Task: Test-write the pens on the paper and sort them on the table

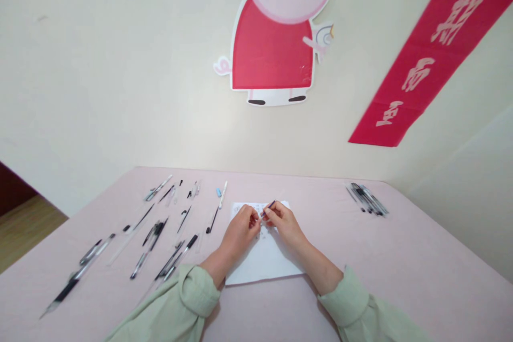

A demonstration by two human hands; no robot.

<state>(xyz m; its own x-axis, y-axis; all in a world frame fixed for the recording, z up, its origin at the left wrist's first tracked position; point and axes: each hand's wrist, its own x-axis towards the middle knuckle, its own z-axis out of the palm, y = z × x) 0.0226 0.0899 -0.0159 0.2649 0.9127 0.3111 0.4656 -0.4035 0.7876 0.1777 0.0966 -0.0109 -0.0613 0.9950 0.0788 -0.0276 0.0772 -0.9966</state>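
Note:
Both of my hands meet above a white sheet of paper that has small dark marks near its top. My right hand is closed, with a short, dark, pen-like piece pinched between thumb and fingers. Just across from it, my left hand is closed with its fingertips curled together. What the left fingers hold, if anything, is too small and hidden to tell. To the left of the paper lie a white pen barrel, a thin dark refill and a small blue cap.
Pens and pen parts, such as a black-gripped pen and a clear-barrelled pen, are spread over the left side of the pink table. A bundle of pens lies at the far right. Behind stands a pale wall.

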